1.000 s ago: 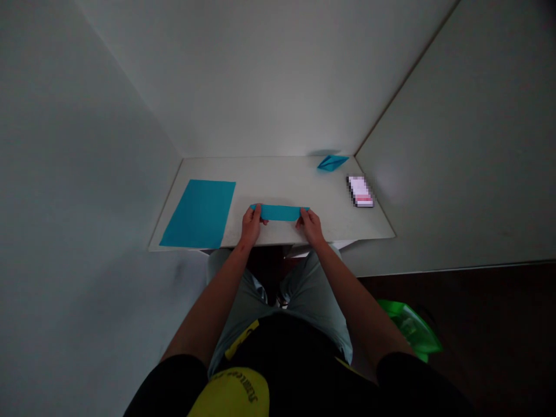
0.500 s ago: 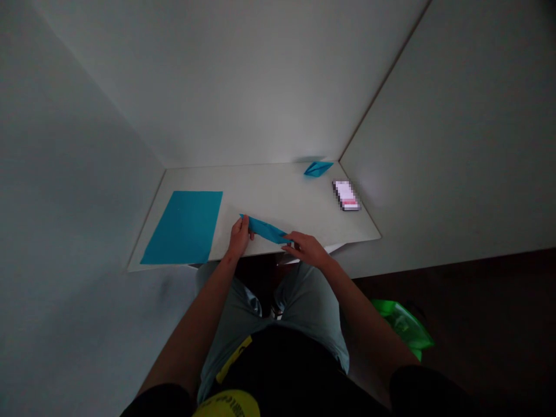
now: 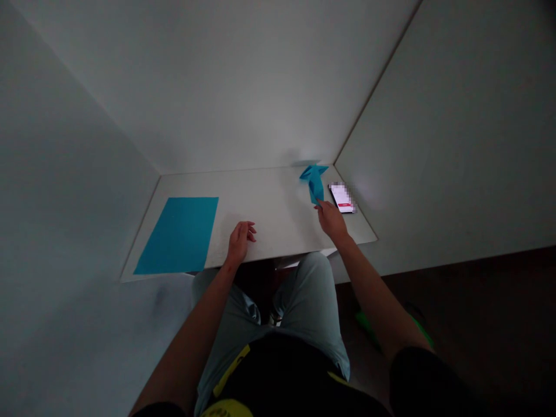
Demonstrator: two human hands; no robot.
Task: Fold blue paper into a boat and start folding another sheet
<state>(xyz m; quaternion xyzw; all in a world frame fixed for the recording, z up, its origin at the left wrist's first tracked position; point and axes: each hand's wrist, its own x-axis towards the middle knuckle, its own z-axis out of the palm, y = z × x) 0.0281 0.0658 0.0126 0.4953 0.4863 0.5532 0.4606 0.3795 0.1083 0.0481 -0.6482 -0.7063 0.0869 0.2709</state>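
We pinch the near end of the folded blue paper (image 3: 314, 184) in our right hand (image 3: 332, 222), its long axis running away toward the table's (image 3: 269, 200) far corner beside the phone (image 3: 342, 198), while our left hand (image 3: 240, 242) rests loosely open, empty.

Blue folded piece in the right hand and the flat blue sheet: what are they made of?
Folded piece in the right hand: seemingly thin matte paper, holding sharp creases. Flat sheet: likely the same blue paper, lying flush on the table with crisp edges and no gloss, though dim light leaves the finish uncertain.
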